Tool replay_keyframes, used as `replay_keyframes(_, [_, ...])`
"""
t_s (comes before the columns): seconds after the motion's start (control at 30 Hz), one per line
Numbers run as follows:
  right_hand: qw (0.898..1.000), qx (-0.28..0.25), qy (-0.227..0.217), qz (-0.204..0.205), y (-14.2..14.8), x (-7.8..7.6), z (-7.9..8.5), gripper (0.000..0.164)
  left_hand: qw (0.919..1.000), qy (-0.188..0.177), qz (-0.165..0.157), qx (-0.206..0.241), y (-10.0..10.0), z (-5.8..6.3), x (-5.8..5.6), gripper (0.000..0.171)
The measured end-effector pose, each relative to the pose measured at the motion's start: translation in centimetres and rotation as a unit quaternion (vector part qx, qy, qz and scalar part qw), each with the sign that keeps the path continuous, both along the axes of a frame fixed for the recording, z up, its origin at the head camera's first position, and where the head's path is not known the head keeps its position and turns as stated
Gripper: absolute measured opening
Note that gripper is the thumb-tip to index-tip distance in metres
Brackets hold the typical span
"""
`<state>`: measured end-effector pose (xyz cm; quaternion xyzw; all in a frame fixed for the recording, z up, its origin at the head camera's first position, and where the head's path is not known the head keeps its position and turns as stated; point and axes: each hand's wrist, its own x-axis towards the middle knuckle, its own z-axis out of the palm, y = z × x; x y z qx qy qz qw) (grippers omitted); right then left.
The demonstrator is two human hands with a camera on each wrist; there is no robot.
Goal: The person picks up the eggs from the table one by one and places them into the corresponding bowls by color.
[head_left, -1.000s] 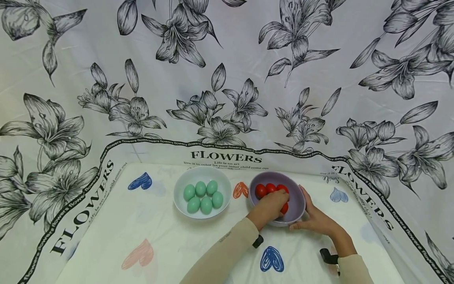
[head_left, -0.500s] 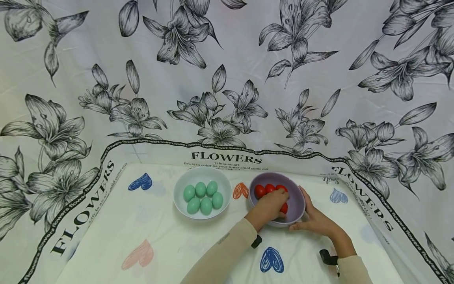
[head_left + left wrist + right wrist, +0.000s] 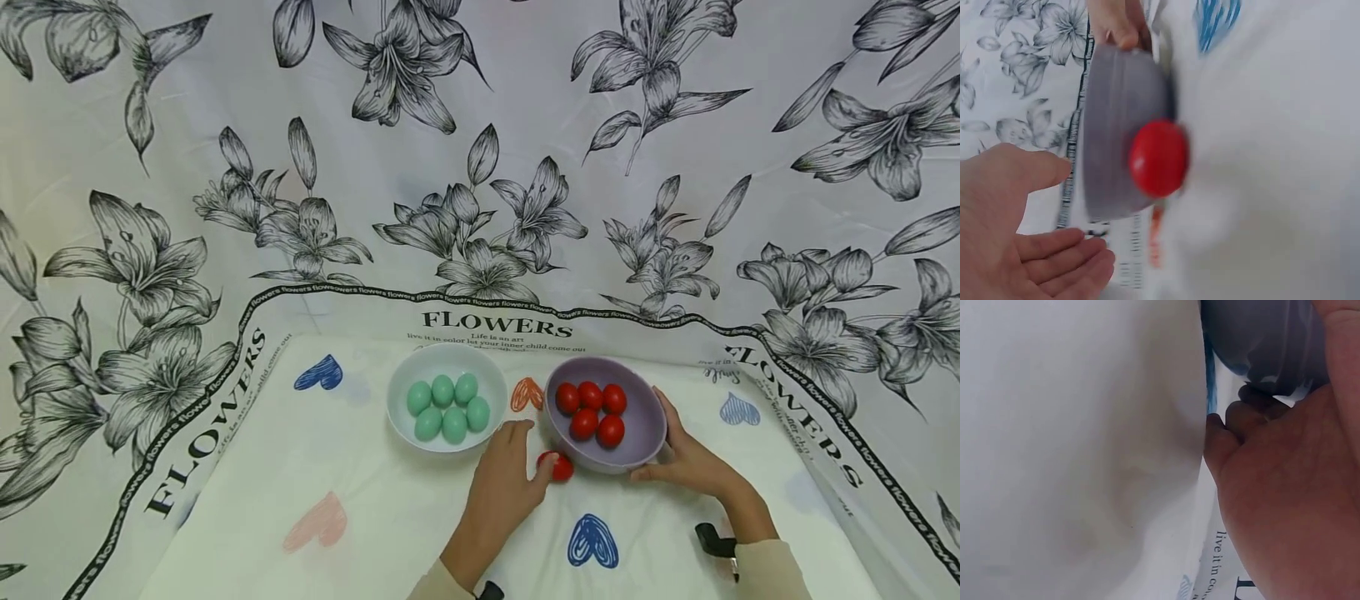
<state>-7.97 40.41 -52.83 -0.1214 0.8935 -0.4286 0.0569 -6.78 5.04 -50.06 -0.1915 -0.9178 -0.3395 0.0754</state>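
A purple bowl (image 3: 647, 446) with several red eggs (image 3: 589, 396) in it stands right of centre in the head view. On the white cloth, close by the bowl's front left side, lies another red egg (image 3: 557, 467). My left hand (image 3: 504, 475) is just left of that egg, its thumb overlapping the egg in the head view. In the left wrist view the left hand (image 3: 1029, 231) has its thumb and fingers spread apart and holds nothing. My right hand (image 3: 693, 462) grips the purple bowl at its right side, thumb toward the front; its fingers partly hide behind the bowl.
Left of the purple bowl stands a white bowl (image 3: 397, 421) with several green eggs (image 3: 453, 423). The white cloth (image 3: 390, 517) with printed hearts covers the table. A flower-patterned cloth (image 3: 337, 75) rises behind it.
My left hand has come out of the purple bowl and moved left and toward me. One red egg now shows on the cloth beside the bowl. The right hand keeps its grip.
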Motion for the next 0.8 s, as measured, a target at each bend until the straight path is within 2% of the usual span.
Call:
replay_keyframes(0.13, [1.0,0.006,-0.001,-0.007,0.9,-0.2,0.7,0.146,0.9977,-0.06,0.033,0.007,0.9,-1.4,1.9,0.065])
replay_keyframes(0.27, [1.0,-0.001,-0.002,-0.008,1.3,-0.6,1.1,0.146,0.9941,-0.098,0.047,0.003,2.4,-2.4,3.0,0.078])
replay_keyframes(0.47, [1.0,-0.012,-0.007,-0.008,1.2,-0.4,0.5,0.146,0.9934,-0.099,0.054,-0.019,4.7,-3.7,3.2,0.091])
replay_keyframes(0.63, [1.0,0.002,-0.007,0.001,0.6,0.1,-0.2,0.147,0.9915,-0.11,0.068,-0.01,5.7,-4.5,3.5,0.097])
replay_keyframes(0.8, [1.0,0.007,-0.002,0.011,0.0,0.0,-0.1,0.147,0.9935,-0.072,0.083,0.03,5.5,-5.1,3.3,0.086])
